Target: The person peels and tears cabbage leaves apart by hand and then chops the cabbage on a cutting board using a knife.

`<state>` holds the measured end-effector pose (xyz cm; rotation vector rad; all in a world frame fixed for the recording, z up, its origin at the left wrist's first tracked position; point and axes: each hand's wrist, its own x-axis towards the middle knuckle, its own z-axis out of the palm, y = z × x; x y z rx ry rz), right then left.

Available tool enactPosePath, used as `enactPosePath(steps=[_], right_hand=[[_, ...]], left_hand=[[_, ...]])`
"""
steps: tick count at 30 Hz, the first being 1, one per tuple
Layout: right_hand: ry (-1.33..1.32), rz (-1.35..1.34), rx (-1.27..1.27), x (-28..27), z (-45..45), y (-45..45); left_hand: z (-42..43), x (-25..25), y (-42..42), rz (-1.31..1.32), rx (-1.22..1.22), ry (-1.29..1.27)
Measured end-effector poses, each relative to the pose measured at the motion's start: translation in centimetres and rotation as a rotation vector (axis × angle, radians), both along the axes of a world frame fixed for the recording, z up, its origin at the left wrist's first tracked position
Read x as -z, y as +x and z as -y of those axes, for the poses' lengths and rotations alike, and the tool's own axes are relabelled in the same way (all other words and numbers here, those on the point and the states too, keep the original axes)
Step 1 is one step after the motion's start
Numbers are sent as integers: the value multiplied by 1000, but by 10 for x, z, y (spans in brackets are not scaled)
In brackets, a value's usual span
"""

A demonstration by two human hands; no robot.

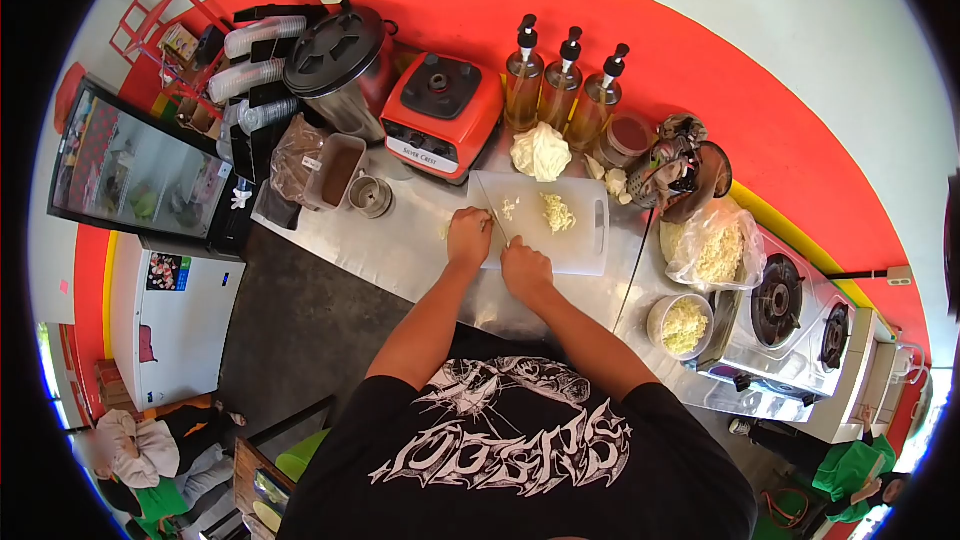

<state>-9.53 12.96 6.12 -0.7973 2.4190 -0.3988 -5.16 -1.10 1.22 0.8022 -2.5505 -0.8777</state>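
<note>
On the steel counter lies a white cutting board (pixel 585 255) with a pile of chopped pale pieces (pixel 558 213) and a few more bits (pixel 509 208) beside the blade. My right hand (pixel 525 268) is closed around the handle of a knife (pixel 498 220), whose blade points away from me across the board's left part. My left hand (pixel 470 237) rests at the board's left edge, close to the blade, with its fingers curled together. Whatever those fingers hold is hidden. A white bag (pixel 541 152) sits just behind the board, and pale whole pieces (pixel 613 180) lie at its far right corner.
Behind stand a red blender base (pixel 443 115), a steel pot (pixel 340 70) and three pump bottles (pixel 562 85). At right are a bowl of chopped food (pixel 683 327), a filled plastic bag (pixel 718 250) and a gas stove (pixel 790 305). Other people (pixel 860 470) are farther off.
</note>
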Motion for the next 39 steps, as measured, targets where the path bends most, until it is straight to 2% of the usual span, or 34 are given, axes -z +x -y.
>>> enactPosePath(steps=[19, 26, 32, 39], right_hand=[[-38, -23, -51, -16, -12, -2], [4, 20, 2, 2, -9, 10], [-63, -4, -28, -7, -4, -4], [-4, -3, -21, 1, -4, 4]], left_hand=[[4, 6, 3, -57, 51, 16], [5, 6, 4, -55, 48, 12], [7, 7, 5, -113, 74, 16], [4, 10, 4, -95, 34, 28]])
